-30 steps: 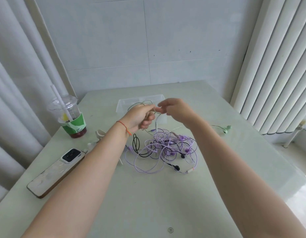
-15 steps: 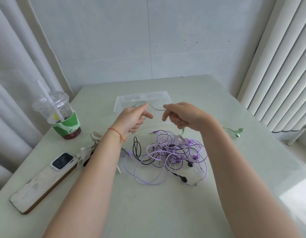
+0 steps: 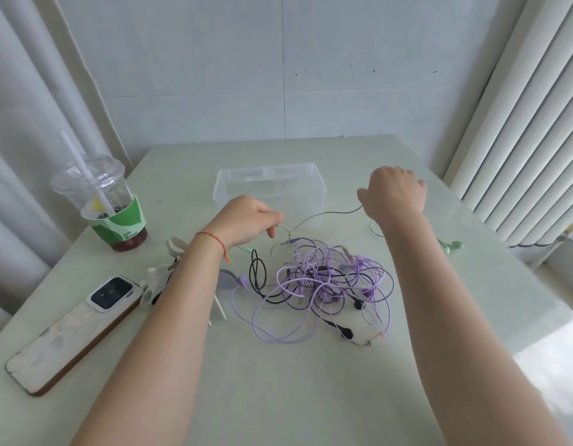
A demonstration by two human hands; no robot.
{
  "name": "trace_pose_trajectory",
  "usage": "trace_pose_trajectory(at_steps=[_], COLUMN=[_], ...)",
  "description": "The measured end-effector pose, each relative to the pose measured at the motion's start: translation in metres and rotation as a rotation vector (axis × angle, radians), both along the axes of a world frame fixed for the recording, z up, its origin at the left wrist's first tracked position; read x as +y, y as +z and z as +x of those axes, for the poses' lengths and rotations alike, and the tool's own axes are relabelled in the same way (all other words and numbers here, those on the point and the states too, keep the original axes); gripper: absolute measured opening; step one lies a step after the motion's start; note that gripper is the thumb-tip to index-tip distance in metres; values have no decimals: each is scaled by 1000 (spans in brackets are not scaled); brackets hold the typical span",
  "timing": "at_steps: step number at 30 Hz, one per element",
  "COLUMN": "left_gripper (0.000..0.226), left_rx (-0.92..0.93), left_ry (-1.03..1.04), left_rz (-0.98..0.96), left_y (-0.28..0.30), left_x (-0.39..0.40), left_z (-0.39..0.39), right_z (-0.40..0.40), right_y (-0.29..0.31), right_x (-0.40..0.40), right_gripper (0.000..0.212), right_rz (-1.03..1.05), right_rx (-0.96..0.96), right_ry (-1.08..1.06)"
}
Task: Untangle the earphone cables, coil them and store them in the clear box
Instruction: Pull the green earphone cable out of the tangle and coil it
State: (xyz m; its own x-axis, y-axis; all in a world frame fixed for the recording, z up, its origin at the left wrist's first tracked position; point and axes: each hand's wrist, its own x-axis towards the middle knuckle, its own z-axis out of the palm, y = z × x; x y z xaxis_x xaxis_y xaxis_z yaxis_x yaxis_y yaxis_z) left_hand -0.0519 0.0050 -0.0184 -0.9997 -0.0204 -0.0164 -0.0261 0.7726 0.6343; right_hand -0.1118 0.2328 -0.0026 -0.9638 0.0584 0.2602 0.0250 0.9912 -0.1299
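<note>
Left hand, fingers curled, pinching one end of a pale green earphone cable above the middle of the table. Right hand, raised toward the right edge, fingers curled round the same cable farther along; seen from the back, so grip itself hidden. Cable stretched in a shallow sag between both hands, passing in front of the clear box. Box upright near the far edge, open on top, nothing visible inside. Green earbud lying by the right edge, behind the right forearm. Tangle of purple and black earphone cables heaped at the centre of the table, just on the near side of both hands, black earbuds at its near side. Toward the far left corner, an iced drink cup with straw and green sleeve. Along the left edge, a phone lying face down. Red string bracelet on the left wrist.
</note>
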Motion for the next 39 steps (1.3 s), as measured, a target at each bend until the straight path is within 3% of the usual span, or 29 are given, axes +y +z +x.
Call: trace_pose_trajectory(at_steps=[3, 7, 13, 16, 21, 26, 31, 34, 36, 37, 39], left_gripper=[32, 30, 33, 32, 28, 27, 26, 26, 27, 27, 28], left_rx=[6, -2, 88, 153, 226, 227, 267, 279, 255, 244, 250], left_ry=[-32, -92, -98, -24, 75, 70, 118, 183, 222, 230, 234], left_rz=[106, 379, 697, 744, 765, 806, 758, 708, 705, 721, 760], left_y=[5, 8, 9, 9, 8, 6, 6, 4, 4, 4, 4], left_x=[-1, 0, 2, 3, 6, 11, 6, 2, 1, 1, 1], left_z=[4, 6, 3, 2, -1, -2, -3, -6, -7, -6, -6], right_z=[3, 9, 41, 45, 43, 41, 42, 33, 28, 27, 23], right_y=[0, 11, 29, 28, 24, 19, 27, 30, 30, 29, 26], right_x=[-4, -18, -43, -47, -48, -48, -43, -34, -30, -28, -22], right_gripper=[19, 28, 42, 36, 27, 51, 24, 35, 45, 43, 31], right_rz=[8, -245, -741, -878, -1006, -919, -1157, -1132, -1056, -930, -475], right_rx=[33, 29, -415, -584, -636, -599, -603, -565, -440, -336, -124], right_ry=[46, 266, 643, 680, 725, 769, 661, 544, 434, 369, 199])
